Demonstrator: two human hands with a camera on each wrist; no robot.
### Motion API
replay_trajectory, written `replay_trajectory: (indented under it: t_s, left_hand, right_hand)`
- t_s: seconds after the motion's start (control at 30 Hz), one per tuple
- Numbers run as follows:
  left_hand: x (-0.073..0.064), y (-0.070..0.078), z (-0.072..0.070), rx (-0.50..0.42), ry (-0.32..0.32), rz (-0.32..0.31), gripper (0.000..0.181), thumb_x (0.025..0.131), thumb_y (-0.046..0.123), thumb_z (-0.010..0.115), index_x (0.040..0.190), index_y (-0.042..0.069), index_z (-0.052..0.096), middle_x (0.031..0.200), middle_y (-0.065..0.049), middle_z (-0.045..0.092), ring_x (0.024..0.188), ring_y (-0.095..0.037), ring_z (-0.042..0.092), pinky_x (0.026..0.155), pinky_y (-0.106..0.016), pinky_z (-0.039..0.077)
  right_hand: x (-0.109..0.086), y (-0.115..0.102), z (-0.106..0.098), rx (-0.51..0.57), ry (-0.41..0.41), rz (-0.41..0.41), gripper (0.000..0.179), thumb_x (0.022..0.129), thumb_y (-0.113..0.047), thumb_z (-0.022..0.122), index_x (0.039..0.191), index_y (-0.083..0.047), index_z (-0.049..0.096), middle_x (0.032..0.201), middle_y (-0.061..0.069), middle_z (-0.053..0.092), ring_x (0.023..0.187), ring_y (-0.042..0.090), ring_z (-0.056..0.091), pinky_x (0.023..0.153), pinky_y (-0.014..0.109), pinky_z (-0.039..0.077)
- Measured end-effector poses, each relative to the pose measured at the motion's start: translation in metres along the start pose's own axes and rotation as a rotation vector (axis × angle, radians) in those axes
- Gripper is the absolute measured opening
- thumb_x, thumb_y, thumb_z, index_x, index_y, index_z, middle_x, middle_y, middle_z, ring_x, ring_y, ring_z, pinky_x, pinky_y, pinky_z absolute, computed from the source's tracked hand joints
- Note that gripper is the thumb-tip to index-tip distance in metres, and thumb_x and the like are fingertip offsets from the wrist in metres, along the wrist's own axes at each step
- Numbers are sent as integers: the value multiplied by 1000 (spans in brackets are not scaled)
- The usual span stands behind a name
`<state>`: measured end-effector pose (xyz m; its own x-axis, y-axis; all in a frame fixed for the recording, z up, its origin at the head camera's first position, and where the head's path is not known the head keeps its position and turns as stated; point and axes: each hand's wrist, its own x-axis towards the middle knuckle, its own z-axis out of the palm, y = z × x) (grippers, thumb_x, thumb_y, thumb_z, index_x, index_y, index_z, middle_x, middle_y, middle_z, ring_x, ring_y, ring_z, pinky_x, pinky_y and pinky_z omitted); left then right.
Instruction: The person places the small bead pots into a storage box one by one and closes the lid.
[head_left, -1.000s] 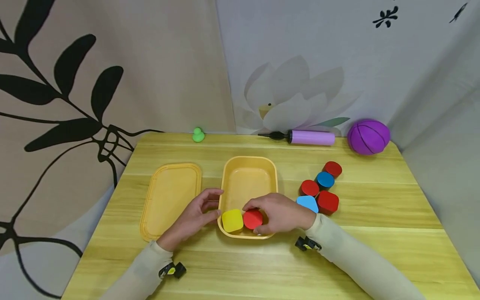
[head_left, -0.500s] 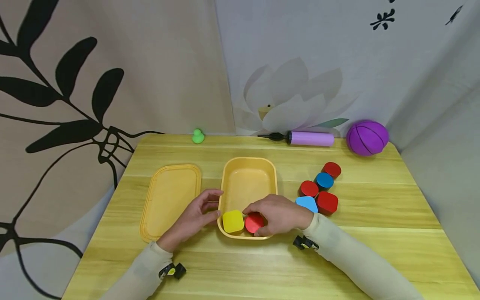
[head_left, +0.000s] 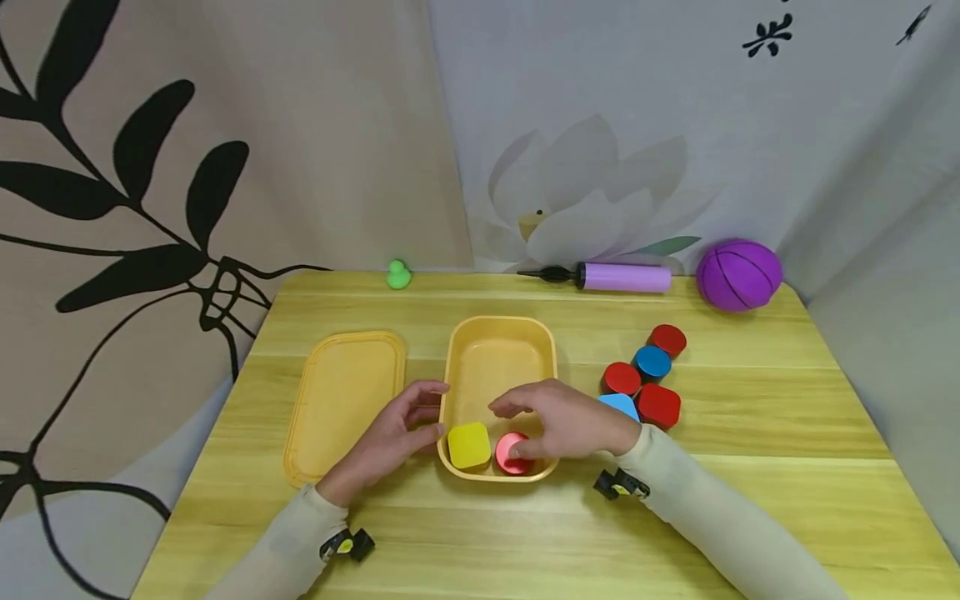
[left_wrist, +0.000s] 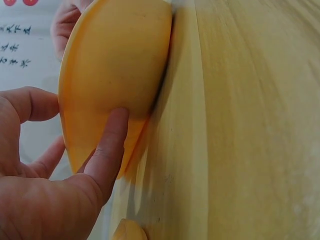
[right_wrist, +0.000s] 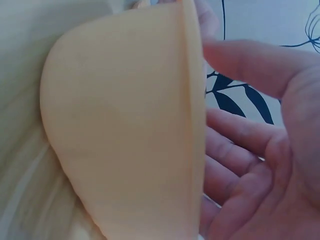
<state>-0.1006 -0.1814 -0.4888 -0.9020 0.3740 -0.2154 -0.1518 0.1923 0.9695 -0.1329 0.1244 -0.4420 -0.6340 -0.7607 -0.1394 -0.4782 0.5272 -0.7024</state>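
A yellow-orange plastic box (head_left: 501, 358) stands in front of me in the head view. Inside its near end sit a yellow rounded-square block (head_left: 468, 445) and, to the right, a red round block (head_left: 513, 466). My right hand (head_left: 576, 419) is over the box's right side, its fingers spread off the red block and its thumb over that block's top; whether the thumb touches is unclear. In the right wrist view the box wall hides the blocks. My left hand (head_left: 390, 435) rests its fingertips against the box's left side, thumb on the outer wall (left_wrist: 117, 65) in the left wrist view.
Left of the box lies a flat matching lid (head_left: 345, 400). Several red and blue blocks (head_left: 651, 363) cluster to the right. A green figure (head_left: 398, 275), a purple pump (head_left: 626, 277) and a purple ball (head_left: 739, 275) are along the back edge, before a curtain.
The red block has shifted slightly right, away from the yellow one. My right hand's fingers have lifted off it and opened. The left hand has stayed at the box.
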Motion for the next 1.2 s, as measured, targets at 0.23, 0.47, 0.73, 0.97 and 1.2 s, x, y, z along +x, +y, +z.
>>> replay_trajectory:
  t_s: [0.23, 0.47, 0.73, 0.97, 1.2]
  left_hand:
    - [-1, 1, -1, -10, -4, 0, 56, 100, 9, 70, 151, 17, 49, 147, -19, 52, 132, -36, 58, 89, -37, 64]
    - [-2, 0, 1, -10, 1, -2, 57, 100, 7, 68, 153, 14, 47, 148, -20, 51, 132, -36, 56, 88, -35, 63]
    - [-3, 1, 1, -21, -6, 1, 58, 101, 7, 67, 154, 12, 45, 149, -21, 51, 134, -39, 55, 88, -35, 64]
    - [-2, 1, 2, -14, -3, 1, 58, 101, 7, 67, 154, 11, 45, 149, -21, 50, 134, -39, 55, 89, -36, 63]
    - [-2, 0, 2, -13, 0, 2, 56, 101, 9, 69, 152, 17, 48, 148, -19, 51, 133, -38, 56, 89, -36, 63]
  right_hand:
    - [-8, 1, -12, 16, 158, -26, 53, 93, -31, 82, 139, -13, 66, 132, -4, 73, 119, 18, 68, 104, 46, 55]
    - [-24, 16, -23, 67, 298, -58, 46, 93, -27, 83, 134, -13, 68, 128, 4, 75, 116, 22, 71, 99, 40, 59]
    - [-50, 41, -40, 62, 455, 18, 41, 93, -22, 83, 131, -14, 70, 123, 2, 77, 113, 22, 73, 94, 46, 62]
    - [-81, 72, -58, 21, 580, 125, 40, 96, -21, 80, 133, -11, 69, 128, 5, 74, 108, 23, 72, 91, 40, 62]
    - [-107, 110, -70, 118, 706, 254, 41, 101, -24, 73, 139, -12, 65, 134, 14, 69, 109, 20, 69, 94, 16, 54]
